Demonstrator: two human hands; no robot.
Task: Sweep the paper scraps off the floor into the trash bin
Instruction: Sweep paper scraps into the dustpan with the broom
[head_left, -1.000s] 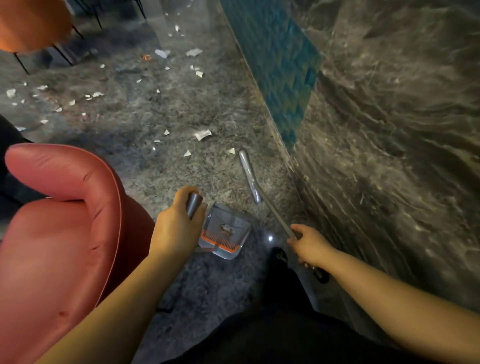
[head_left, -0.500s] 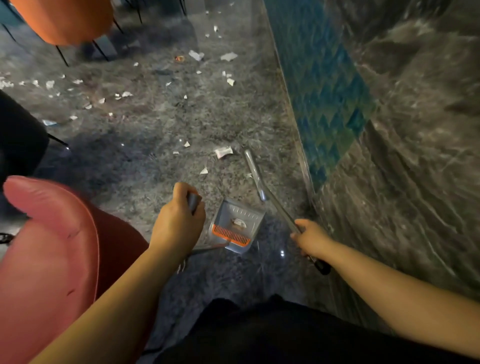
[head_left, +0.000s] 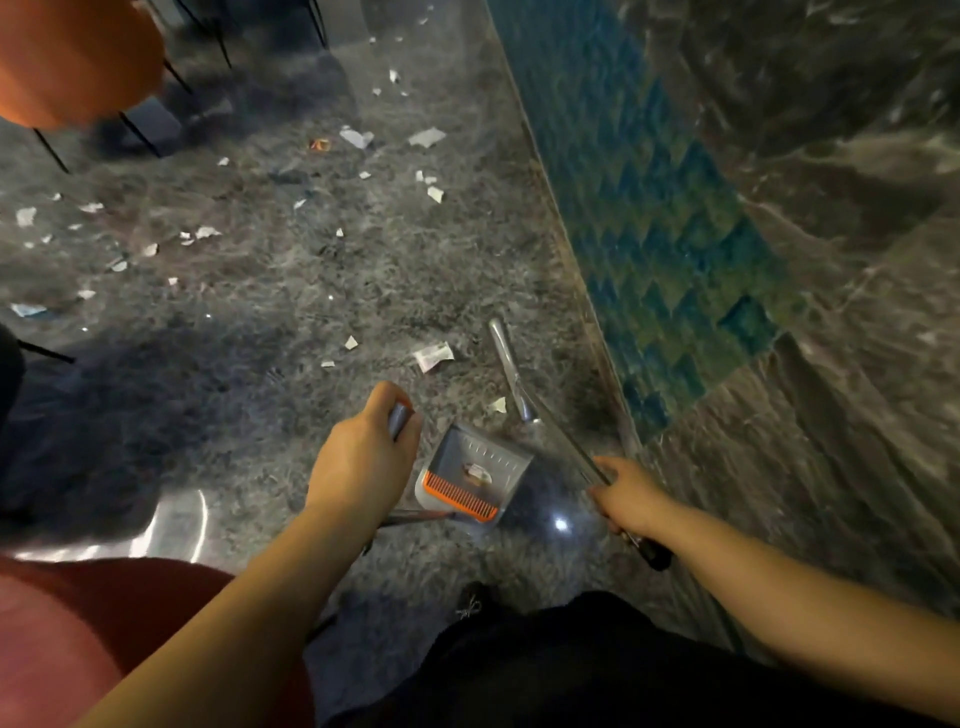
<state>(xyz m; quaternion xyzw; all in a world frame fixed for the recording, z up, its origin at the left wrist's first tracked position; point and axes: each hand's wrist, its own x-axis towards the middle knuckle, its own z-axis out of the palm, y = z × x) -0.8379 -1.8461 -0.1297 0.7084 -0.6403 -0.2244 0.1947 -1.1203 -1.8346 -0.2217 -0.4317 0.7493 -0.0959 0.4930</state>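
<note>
Grey dustpan (head_left: 475, 475) with an orange comb edge sits on the floor (head_left: 270, 332) between both hands, one scrap inside. Left hand (head_left: 361, 460) grips its upright handle; right hand (head_left: 626, 496) clasps the broom (head_left: 511, 371) shaft. Paper scraps (head_left: 434, 356) lie just beyond the pan.

Left hand (head_left: 363, 457): bare, no glove, no ring or watch visible.
Left forearm: bare up to the picture edge at 7 o'clock; no sleeve is in view.
Right hand (head_left: 631, 493): bare, without glove; no jewellery can be seen.
Right forearm: bare until the edge at 4 o'clock; no sleeve in view.
Lower clothing (head_left: 571, 670): black fabric at 6 o'clock, plain and dark; the folds are hard to see.
Shoe (head_left: 475, 597): dark, with a pale lace knot on top.
</note>
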